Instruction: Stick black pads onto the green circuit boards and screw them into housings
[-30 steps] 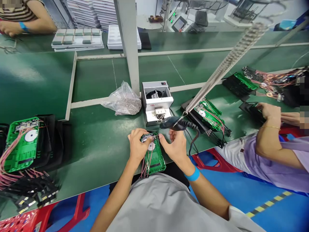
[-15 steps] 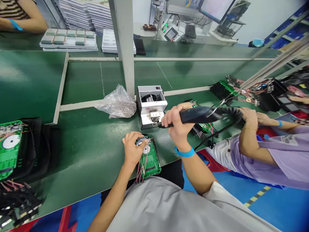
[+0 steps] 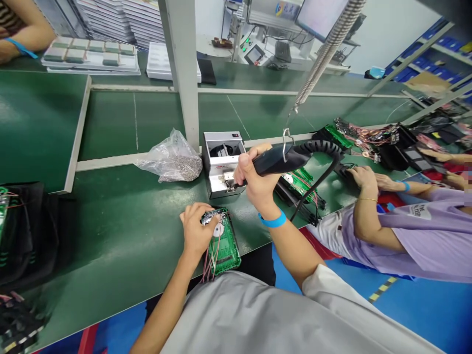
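My right hand (image 3: pixel 260 179) is wrapped round a black electric screwdriver (image 3: pixel 282 160), which hangs by a metal hook from a coiled spring (image 3: pixel 324 49). The screwdriver's tip points down-left at the front of a grey-white screw feeder (image 3: pixel 224 164); whether it touches is hidden by my fingers. My left hand (image 3: pixel 198 228) grips the upper left of a green plastic housing (image 3: pixel 226 250), thumb over its circuit board. That housing holds a white disc (image 3: pixel 218 229), and thin red and white wires (image 3: pixel 210 260) trail off its left side toward me.
A clear bag of small screws (image 3: pixel 186 167) lies left of the feeder. More green housings (image 3: pixel 304 182) lie to the right, near a co-worker's hands (image 3: pixel 368 179). Black casings (image 3: pixel 27 231) are stacked at left. A metal post (image 3: pixel 184 64) rises behind the feeder.
My right hand and the screwdriver have shifted slightly left toward the feeder, and the spring now stands steeper above it. My left hand keeps its hold on the housing. The view has shifted a little.
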### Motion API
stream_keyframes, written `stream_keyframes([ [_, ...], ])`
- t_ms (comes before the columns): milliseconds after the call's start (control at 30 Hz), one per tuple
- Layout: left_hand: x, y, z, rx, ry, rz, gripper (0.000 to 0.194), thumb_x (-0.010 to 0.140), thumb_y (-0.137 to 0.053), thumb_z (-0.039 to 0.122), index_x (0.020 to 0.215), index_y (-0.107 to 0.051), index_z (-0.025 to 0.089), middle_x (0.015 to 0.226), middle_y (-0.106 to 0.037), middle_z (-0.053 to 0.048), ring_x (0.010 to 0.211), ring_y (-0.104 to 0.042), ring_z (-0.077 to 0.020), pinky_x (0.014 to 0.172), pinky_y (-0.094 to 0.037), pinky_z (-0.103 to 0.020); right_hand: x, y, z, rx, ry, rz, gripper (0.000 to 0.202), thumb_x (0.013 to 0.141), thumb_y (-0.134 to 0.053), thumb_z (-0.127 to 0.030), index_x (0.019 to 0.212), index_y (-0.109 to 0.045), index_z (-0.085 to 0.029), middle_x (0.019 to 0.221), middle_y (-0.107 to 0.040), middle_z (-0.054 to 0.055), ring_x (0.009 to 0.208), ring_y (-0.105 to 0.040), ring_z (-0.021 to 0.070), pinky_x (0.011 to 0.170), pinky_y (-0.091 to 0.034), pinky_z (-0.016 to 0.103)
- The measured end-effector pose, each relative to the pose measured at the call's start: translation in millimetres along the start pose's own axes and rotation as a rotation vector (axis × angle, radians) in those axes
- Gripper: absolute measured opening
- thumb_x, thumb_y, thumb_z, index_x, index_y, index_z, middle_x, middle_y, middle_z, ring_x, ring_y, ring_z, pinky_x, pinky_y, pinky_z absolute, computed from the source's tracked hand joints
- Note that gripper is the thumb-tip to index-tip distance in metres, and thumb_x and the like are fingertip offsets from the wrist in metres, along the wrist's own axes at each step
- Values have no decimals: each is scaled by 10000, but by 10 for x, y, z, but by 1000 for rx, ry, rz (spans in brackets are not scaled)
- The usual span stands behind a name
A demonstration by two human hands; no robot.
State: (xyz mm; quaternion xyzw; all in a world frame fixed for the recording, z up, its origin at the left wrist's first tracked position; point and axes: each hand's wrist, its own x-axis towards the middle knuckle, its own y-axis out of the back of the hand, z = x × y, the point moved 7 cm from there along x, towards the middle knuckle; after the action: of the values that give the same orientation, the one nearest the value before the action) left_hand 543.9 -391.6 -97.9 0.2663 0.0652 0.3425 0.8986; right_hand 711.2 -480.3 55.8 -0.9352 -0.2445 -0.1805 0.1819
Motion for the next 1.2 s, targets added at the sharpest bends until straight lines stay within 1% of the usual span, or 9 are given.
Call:
stream_keyframes([
  [100,-3,-8,3,-6,-1,-5,81,886,-823,341,921,-802,271,1142,-789,8,1156,-636,-231,1032,-357,-416,-96,17,-52,32,-62,-37,560,862,-864,-586,922,-414,-257,519,-418,-164,360,-424,45,377,-390,213],
  [233,-6,-1,28,-4,2,-5,80,881,-831,335,919,-803,270,1131,-791,9,1150,-634,-226,1034,-358,-420,-325,-13,-101,88,-118,-93,546,893,-837,-580,903,-400,-253,520,-426,-163,360,-417,32,383,-407,185],
  [333,-4,4,45,2,3,-7,96,884,-830,350,917,-801,265,1129,-793,4,1149,-632,-225,1030,-357,-419,-489,-67,-38,120,-175,-137,522,899,-840,-551,892,-418,-244,552,-456,-151,379,-436,27,387,-405,186],
  [433,-2,8,53,4,-5,-8,115,883,-839,367,922,-801,265,1138,-792,9,1150,-634,-220,1021,-356,-412,-575,-114,53,143,-217,-174,502,904,-845,-513,891,-421,-244,547,-465,-149,389,-441,31,396,-399,195],
  [700,-2,18,48,12,2,-3,96,861,-858,302,926,-801,262,1130,-787,23,1144,-632,-208,1021,-354,-401,-595,-113,139,132,-211,-186,499,920,-833,-504,892,-405,-249,551,-459,-145,391,-439,36,405,-366,199],
  [800,-1,15,52,7,9,-4,97,859,-861,291,927,-797,263,1128,-786,31,1142,-628,-205,1023,-351,-400,-607,-105,165,131,-214,-183,518,899,-850,-519,885,-410,-246,542,-455,-145,391,-440,36,408,-363,198],
  [900,0,15,57,-5,2,-3,99,857,-866,273,922,-793,263,1118,-782,42,1139,-627,-200,1021,-346,-395,-617,-97,185,149,-212,-172,506,882,-873,-492,883,-434,-241,550,-466,-138,389,-446,40,400,-360,204],
  [1067,0,15,48,-15,-1,6,120,845,-885,269,919,-791,263,1110,-780,43,1131,-625,-200,1014,-342,-392,-629,-110,203,151,-221,-179,504,892,-862,-478,882,-414,-248,546,-439,-141,382,-435,44,393,-373,215],
  [1200,-5,6,40,-9,-1,6,114,850,-880,269,919,-791,262,1108,-779,38,1132,-624,-204,1010,-340,-391,-645,-92,241,132,-229,-190,510,898,-858,-461,869,-400,-239,599,-451,-132,401,-455,38,412,-397,216],
])
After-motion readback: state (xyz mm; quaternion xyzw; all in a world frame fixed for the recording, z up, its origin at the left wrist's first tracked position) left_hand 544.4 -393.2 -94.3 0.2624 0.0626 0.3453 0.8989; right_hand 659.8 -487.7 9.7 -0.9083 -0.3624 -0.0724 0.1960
